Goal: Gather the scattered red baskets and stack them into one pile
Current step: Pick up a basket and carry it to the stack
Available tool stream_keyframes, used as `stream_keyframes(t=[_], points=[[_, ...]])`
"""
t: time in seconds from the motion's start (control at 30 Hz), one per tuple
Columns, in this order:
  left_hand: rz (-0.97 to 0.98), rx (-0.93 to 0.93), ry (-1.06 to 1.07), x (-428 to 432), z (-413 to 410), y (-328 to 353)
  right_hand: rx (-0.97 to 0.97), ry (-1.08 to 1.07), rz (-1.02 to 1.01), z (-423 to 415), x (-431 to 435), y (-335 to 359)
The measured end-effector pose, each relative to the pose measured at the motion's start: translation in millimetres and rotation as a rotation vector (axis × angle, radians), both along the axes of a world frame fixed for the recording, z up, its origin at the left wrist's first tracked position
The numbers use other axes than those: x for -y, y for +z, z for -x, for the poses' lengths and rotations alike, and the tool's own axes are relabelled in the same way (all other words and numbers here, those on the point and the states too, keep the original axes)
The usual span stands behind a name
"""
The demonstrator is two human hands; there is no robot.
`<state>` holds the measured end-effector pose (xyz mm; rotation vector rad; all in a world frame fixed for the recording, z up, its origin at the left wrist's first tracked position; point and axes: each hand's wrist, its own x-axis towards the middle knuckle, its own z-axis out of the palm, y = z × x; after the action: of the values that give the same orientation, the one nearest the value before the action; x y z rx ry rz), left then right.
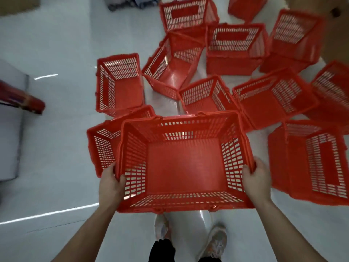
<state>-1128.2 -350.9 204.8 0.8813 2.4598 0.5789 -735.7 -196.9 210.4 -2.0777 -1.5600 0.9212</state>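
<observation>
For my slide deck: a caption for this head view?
Both hands, left hand and right hand, hold one red basket above scattered baskets.

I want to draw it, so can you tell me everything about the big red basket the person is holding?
The held basket is red, looks like plastic, and is rectangular, with a solid flat bottom and slotted, grid-like walls. It is empty, upright, open side up, held above the white floor. The left hand grips its left rim and the right hand grips its right rim. It partly hides another red basket to its left; whether they touch is unclear.

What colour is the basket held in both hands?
Red, with slotted sides and a solid bottom; the basket shows best in the head view.
</observation>
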Motion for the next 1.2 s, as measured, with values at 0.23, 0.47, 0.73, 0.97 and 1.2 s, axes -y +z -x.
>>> stream_keyframes(t=[0.23,0.47,0.73,0.97,1.2], points=[[-0.153,-0.072,0.193,19,138,25,-0.053,0.196,-0.056,188,-77,16],[-0.178,-0.055,0.371,42,229,-36,-0.201,0.249,-0.019,325,-100,-48],[-0.128,0.016,0.393,44,263,-142,-0.133,0.301,-0.023,357,-110,-141],[0.082,0.199,0.384,42,262,-188,-0.049,0.482,0.225,345,-77,-190],[0.337,0.118,0.011,33,197,-149,0.405,0.645,0.287,300,-58,-156]])
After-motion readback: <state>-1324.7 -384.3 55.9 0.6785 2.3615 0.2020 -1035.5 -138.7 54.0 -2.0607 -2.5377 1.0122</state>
